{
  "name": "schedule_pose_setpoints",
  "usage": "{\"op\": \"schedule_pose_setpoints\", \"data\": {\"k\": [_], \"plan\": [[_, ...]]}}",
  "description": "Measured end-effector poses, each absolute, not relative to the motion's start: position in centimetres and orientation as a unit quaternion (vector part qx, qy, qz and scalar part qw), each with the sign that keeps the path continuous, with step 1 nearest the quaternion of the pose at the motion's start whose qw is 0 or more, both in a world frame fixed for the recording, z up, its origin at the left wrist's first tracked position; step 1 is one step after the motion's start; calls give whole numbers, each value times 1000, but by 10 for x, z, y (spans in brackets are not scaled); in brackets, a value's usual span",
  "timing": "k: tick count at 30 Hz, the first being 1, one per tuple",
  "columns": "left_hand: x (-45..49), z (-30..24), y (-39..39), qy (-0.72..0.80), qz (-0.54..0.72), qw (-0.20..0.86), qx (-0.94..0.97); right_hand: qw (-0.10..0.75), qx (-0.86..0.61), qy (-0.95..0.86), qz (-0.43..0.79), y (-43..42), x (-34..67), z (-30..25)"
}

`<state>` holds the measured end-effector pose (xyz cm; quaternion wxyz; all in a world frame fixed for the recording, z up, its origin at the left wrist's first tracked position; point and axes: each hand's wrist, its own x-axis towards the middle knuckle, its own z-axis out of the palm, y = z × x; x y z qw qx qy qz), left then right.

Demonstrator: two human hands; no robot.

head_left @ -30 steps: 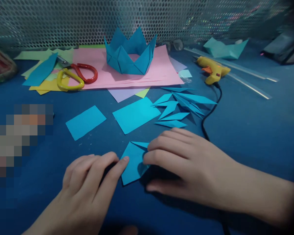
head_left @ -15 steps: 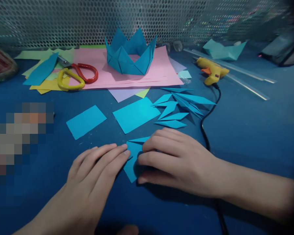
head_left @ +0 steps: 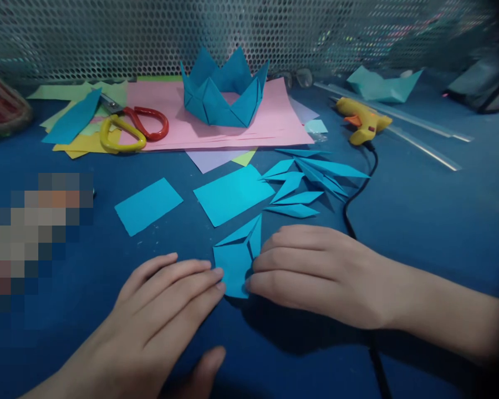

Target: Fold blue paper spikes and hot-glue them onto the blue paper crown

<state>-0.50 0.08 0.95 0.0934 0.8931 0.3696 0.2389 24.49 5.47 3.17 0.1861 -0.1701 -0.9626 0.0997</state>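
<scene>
A piece of blue paper (head_left: 233, 266), its top corners folded in towards a point, lies on the table between my hands. My left hand (head_left: 162, 310) rests flat, fingers stretched out and fingertips on the paper's left edge; its thumb stands apart below. Along the right edge, my right hand (head_left: 316, 271) has its fingers bent and pressed together on the paper, its thumb hidden. Just beyond are two flat blue rectangles, a smaller one (head_left: 148, 206) and a larger one (head_left: 233, 195). Several narrow folded blue pieces (head_left: 295, 210) lie beside the larger rectangle.
A blue folded paper crown (head_left: 224, 105) stands on pink sheets (head_left: 158, 94) at the back. Scissors (head_left: 122, 133) with red and yellow handles lie left of it. At the right are a yellow glue gun (head_left: 361, 122) with a black cord and clear glue sticks (head_left: 424, 148).
The blue paper has turned, and its pointed end now shows at the top right. My right hand has shifted slightly right, uncovering more of it. My left thumb has come further into view.
</scene>
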Motion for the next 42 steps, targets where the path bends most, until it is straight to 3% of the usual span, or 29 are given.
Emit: {"op": "schedule_pose_setpoints", "data": {"k": [10,31,42], "plan": [[1,4,1,353,246,25,903,230,-330,-862,309,46,234,24],[1,4,1,341,215,-32,914,256,-410,-812,329,34,222,26],[-1,-1,0,336,190,-6,922,264,-434,-767,392,37,222,30]]}}
